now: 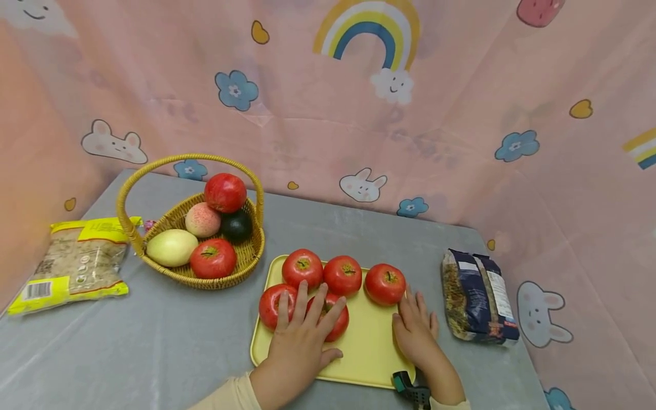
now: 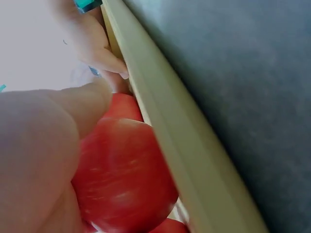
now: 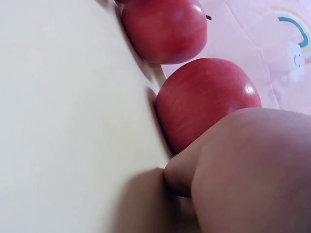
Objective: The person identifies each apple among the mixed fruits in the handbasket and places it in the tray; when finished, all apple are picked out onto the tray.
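Several red apples stand on a yellow tray [image 1: 369, 359] in the head view. Over the two front ones, a left apple [image 1: 269, 307] and a right apple [image 1: 338, 326], my left hand [image 1: 297, 344] lies palm down with its fingers spread. The left wrist view has a red apple [image 2: 126, 179] close beside that hand. Along the tray's right edge rests my right hand [image 1: 417, 336], fingers fairly straight, fingertips right at the back right apple [image 1: 384, 283]. In the right wrist view its thumb side overlaps that apple [image 3: 204, 97]; part of the fingers is hidden.
A wicker basket [image 1: 189, 282] with a tall handle holds fruit at the left back. Beyond it lies a yellow-edged plastic bag [image 1: 84, 265]. A dark blue packet [image 1: 479, 299] lies right of the tray. Printed pink cloth [image 1: 307, 148] hangs behind the grey table [image 1: 169, 336].
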`<move>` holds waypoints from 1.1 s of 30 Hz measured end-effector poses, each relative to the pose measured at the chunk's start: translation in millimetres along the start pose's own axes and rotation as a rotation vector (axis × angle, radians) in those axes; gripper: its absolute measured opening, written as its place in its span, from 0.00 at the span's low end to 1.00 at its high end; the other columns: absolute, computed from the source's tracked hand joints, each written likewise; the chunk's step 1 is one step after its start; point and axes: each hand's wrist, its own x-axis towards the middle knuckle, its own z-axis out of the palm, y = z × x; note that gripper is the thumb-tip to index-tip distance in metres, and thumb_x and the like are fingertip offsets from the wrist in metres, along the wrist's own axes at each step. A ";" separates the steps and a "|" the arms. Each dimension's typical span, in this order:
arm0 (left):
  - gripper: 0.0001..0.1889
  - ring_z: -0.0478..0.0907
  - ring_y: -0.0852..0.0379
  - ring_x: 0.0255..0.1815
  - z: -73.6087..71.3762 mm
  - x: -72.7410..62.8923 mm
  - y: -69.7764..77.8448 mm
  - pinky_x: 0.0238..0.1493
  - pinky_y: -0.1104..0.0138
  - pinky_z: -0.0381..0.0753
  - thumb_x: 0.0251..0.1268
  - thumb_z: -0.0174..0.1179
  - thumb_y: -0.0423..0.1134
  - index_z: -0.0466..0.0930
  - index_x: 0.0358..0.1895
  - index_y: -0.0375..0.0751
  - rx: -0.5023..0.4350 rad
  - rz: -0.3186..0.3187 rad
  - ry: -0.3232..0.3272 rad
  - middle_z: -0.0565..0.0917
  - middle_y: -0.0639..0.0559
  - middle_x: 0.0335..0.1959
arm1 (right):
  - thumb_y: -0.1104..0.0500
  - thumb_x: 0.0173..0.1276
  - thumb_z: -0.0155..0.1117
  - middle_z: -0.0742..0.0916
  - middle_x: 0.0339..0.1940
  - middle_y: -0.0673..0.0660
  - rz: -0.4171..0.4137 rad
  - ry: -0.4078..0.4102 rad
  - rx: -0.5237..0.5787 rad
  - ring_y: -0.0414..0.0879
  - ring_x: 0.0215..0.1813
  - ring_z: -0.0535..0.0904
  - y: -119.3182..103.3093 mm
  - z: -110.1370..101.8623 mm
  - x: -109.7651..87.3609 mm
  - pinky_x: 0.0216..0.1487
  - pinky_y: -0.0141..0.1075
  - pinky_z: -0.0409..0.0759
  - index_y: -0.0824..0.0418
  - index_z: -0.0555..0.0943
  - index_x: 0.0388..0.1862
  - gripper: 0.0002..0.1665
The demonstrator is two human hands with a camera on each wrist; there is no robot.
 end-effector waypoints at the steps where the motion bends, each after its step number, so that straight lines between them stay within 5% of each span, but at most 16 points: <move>1: 0.49 0.49 0.36 0.84 -2.1 0.2 -1.3 0.73 0.37 0.43 0.60 0.65 0.75 0.63 0.83 0.62 -0.023 0.002 -0.010 0.62 0.47 0.83 | 0.59 0.85 0.46 0.48 0.88 0.69 -0.003 0.004 0.003 0.69 0.85 0.30 0.9 0.2 0.4 0.72 0.70 0.18 0.70 0.52 0.86 0.37; 5: 0.48 0.49 0.34 0.83 -22.1 3.8 -22.1 0.73 0.35 0.46 0.63 0.64 0.74 0.61 0.84 0.61 -0.162 -0.022 0.067 0.60 0.45 0.83 | 0.60 0.85 0.45 0.47 0.88 0.68 0.030 -0.021 -0.014 0.68 0.86 0.29 -2.9 -0.9 -0.4 0.72 0.70 0.18 0.69 0.51 0.86 0.37; 8: 0.44 0.57 0.31 0.78 -49.0 13.4 -63.2 0.71 0.33 0.54 0.66 0.67 0.67 0.67 0.80 0.53 -0.247 -0.113 0.140 0.67 0.40 0.78 | 0.60 0.86 0.44 0.46 0.88 0.66 0.061 -0.046 -0.023 0.67 0.86 0.28 -7.5 -2.3 -0.6 0.73 0.69 0.17 0.67 0.49 0.87 0.37; 14: 0.41 0.62 0.21 0.67 -99.7 50.0 -171.5 0.62 0.27 0.58 0.72 0.66 0.60 0.68 0.76 0.34 -0.286 -0.349 -0.074 0.69 0.24 0.70 | 0.60 0.86 0.46 0.47 0.88 0.66 0.051 -0.037 -0.028 0.67 0.86 0.29 -7.4 -2.6 0.6 0.73 0.69 0.18 0.66 0.48 0.87 0.37; 18: 0.41 0.61 0.12 0.64 -109.0 86.6 -217.5 0.58 0.22 0.59 0.77 0.58 0.61 0.65 0.76 0.29 -0.288 -0.442 -0.112 0.65 0.18 0.70 | 0.60 0.86 0.45 0.46 0.88 0.66 0.048 -0.038 -0.034 0.68 0.86 0.29 -6.0 -3.9 1.4 0.73 0.69 0.18 0.66 0.48 0.87 0.38; 23: 0.42 0.60 0.15 0.66 -99.9 135.5 -243.1 0.60 0.24 0.65 0.79 0.49 0.61 0.59 0.81 0.29 -0.375 -0.528 -0.208 0.67 0.18 0.67 | 0.61 0.86 0.45 0.47 0.88 0.67 0.046 -0.027 -0.043 0.68 0.86 0.29 -6.4 -6.6 1.2 0.73 0.69 0.19 0.67 0.49 0.87 0.37; 26: 0.49 0.61 0.17 0.65 -90.9 153.0 -252.8 0.59 0.32 0.74 0.76 0.48 0.69 0.46 0.87 0.41 -0.459 -0.621 -0.264 0.63 0.15 0.69 | 0.61 0.86 0.45 0.47 0.88 0.67 0.049 -0.032 -0.043 0.67 0.86 0.29 -7.3 -5.2 0.1 0.74 0.69 0.19 0.67 0.49 0.87 0.37; 28: 0.51 0.65 0.19 0.63 -86.3 157.4 -256.7 0.56 0.37 0.79 0.73 0.48 0.72 0.46 0.88 0.45 -0.488 -0.651 -0.262 0.64 0.16 0.70 | 0.61 0.86 0.45 0.47 0.88 0.66 0.048 -0.035 -0.044 0.67 0.86 0.29 -7.2 -3.6 -0.2 0.74 0.69 0.19 0.67 0.49 0.87 0.37; 33: 0.40 0.72 0.29 0.57 -78.9 154.7 -260.0 0.58 0.41 0.79 0.71 0.53 0.66 0.72 0.72 0.36 -0.541 -0.617 -0.258 0.75 0.29 0.63 | 0.62 0.85 0.46 0.48 0.88 0.67 0.030 -0.009 -0.036 0.69 0.86 0.31 -5.7 -2.1 -0.4 0.73 0.70 0.19 0.68 0.51 0.87 0.37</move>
